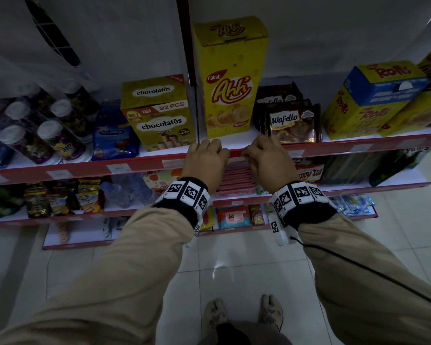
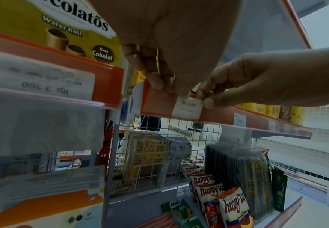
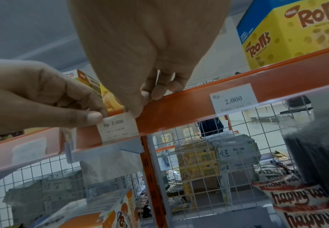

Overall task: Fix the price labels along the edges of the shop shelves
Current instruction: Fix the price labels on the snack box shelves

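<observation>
A white price label (image 2: 187, 110) printed "Rp. 2.000" sits on the red edge strip (image 1: 139, 168) of the upper shelf. It lies below the yellow Ahh box (image 1: 229, 78). My left hand (image 1: 219, 151) pinches the label's upper left corner between thumb and fingers (image 2: 159, 83). My right hand (image 1: 249, 153) pinches its upper right corner, thumb in front. In the right wrist view the label (image 3: 118, 128) hangs between the left hand's thumb (image 3: 93, 117) and the right hand's fingers (image 3: 155, 92). In the head view the label (image 1: 235, 160) is mostly hidden between the hands.
Other labels (image 1: 118, 168) (image 3: 234, 98) sit under clear covers along the strip. A Chocolatos box (image 1: 159, 115), Wafello packs (image 1: 292, 123) and a Rolls box (image 1: 368, 98) stand close behind the edge. Snack bags (image 2: 234, 206) fill the lower shelf before a wire grid (image 3: 198, 154).
</observation>
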{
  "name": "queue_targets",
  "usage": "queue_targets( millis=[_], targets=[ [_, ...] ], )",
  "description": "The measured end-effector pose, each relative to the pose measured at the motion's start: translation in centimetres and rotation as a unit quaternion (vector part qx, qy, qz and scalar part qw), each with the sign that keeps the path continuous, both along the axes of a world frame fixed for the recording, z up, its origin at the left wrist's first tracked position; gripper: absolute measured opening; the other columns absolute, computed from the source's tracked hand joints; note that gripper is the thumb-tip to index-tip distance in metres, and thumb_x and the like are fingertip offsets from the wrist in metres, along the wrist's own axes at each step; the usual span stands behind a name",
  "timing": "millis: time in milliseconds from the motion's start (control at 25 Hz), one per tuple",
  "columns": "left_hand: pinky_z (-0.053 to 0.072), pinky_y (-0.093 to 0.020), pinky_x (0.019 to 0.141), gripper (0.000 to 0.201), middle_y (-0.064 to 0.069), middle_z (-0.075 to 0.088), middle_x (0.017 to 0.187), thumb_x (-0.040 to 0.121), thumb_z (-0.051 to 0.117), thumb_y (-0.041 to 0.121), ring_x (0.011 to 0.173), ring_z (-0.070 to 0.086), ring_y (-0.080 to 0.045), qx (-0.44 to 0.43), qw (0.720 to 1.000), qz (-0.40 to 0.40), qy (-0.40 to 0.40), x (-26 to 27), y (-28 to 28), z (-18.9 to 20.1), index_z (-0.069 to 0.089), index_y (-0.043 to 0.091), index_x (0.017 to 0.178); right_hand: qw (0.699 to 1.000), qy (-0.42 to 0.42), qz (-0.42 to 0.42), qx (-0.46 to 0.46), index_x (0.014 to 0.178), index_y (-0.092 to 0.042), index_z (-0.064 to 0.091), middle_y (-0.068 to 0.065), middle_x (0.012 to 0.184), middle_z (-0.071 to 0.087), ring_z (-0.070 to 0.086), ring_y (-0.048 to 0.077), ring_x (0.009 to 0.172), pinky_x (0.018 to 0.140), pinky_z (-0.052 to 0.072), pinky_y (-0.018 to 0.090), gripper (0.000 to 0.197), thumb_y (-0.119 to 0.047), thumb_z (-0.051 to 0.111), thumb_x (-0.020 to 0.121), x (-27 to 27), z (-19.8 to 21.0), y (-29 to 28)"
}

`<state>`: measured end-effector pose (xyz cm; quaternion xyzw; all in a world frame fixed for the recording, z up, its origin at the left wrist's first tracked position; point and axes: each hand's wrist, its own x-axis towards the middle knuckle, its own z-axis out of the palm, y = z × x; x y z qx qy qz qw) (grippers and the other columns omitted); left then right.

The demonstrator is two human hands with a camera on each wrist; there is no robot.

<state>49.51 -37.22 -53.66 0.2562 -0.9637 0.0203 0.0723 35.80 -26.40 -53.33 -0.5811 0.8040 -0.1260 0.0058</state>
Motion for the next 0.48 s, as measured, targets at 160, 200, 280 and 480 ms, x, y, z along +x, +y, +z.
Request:
queue_targets(
  millis=[160, 200, 280, 480],
  targets=[
    [0.032, -0.041, 0.083, 0.02, -0.01, 0.056, 0.106, 0.096, 0.048, 0.024, 0.1, 0.05, -0.031, -0.002, 1.0, 0.003, -0.005, -0.03, 0.0, -0.29, 0.06, 0.014, 0.109, 1.0, -0.008, 0.008, -0.023, 0.107, -0.008, 0.066, 0.017, 0.102, 0.058, 0.048, 0.037, 0.101, 0.073, 0.043, 0.039, 0.019, -0.01, 0.055, 0.091, 0.02, -0.01, 0.2],
    [0.032, -0.041, 0.083, 0.02, -0.009, 0.055, 0.105, 0.095, 0.049, 0.023, 0.1, 0.05, -0.03, 0.0, 1.0, 0.004, -0.006, -0.02, -0.02, -0.3, 0.06, 0.014, 0.109, 1.0, -0.01, 0.006, -0.018, 0.106, -0.008, 0.066, 0.017, 0.103, 0.058, 0.047, 0.037, 0.101, 0.073, 0.044, 0.04, 0.02, -0.009, 0.055, 0.09, 0.02, -0.01, 0.21],
    [0.031, -0.04, 0.083, 0.019, -0.009, 0.055, 0.105, 0.095, 0.049, 0.022, 0.1, 0.05, -0.03, 0.001, 1.0, 0.003, -0.006, 0.01, -0.04, -0.26, 0.061, 0.015, 0.108, 1.0, -0.006, 0.002, 0.002, 0.108, -0.008, 0.066, 0.016, 0.106, 0.058, 0.047, 0.036, 0.104, 0.074, 0.045, 0.042, 0.021, -0.01, 0.055, 0.09, -0.05, 0.07, 0.16],
    [0.032, -0.041, 0.087, 0.023, -0.007, 0.058, 0.108, 0.099, 0.042, 0.027, 0.102, 0.051, -0.029, 0.002, 1.0, 0.002, 0.009, 0.21, -0.02, -0.18, 0.059, 0.017, 0.111, 1.0, -0.023, 0.004, 0.003, 0.111, -0.009, 0.065, 0.015, 0.108, 0.059, 0.046, 0.034, 0.106, 0.078, 0.042, 0.04, 0.026, -0.005, 0.055, 0.087, -0.27, 0.18, 0.32]
  ],
)
